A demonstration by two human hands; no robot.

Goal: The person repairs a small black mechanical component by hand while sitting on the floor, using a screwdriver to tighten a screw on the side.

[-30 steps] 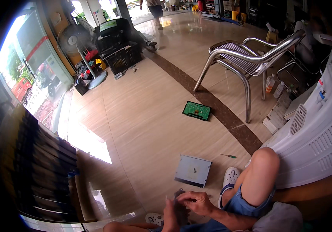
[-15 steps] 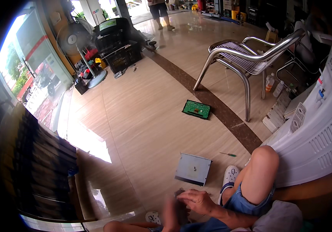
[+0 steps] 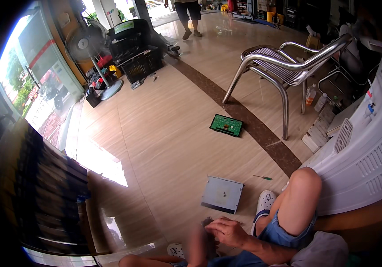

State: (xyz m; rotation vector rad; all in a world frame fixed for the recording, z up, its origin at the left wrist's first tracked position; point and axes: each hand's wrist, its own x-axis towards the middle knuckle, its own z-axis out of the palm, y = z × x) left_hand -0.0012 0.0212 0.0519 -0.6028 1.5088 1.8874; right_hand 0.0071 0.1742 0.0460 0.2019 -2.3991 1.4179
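okay, so the small dark grey part with a rough-looking edge [image 3: 207, 221] is down by the lap, between the two hands. the right hand [image 3: 227, 231] has its fingers bent and bunched, tips right at the part, but can't tell if it's actually pinching. the left hand [image 3: 196, 247] is an upright smear of motion blur, so no clue how open it is or what it grips.

ahead is a flat grey sheet-metal box [image 3: 220, 192] with a dark strip along its near edge and a tiny bit on top. off its far right corner lies a thin screwdriver with a green handle [image 3: 267, 179]. further out, a rectangular green circuit board in a black frame [image 3: 226, 125] sits by the left edge of the dark brown stone strip [image 3: 202, 84] crossing the glossy beige tiled floor [image 3: 164, 147]. shiny tubular metal chair [image 3: 284, 66] past that.

most of the part is covered by the hands, and the person at the back [image 3: 187, 13] is cut off by the top edge.
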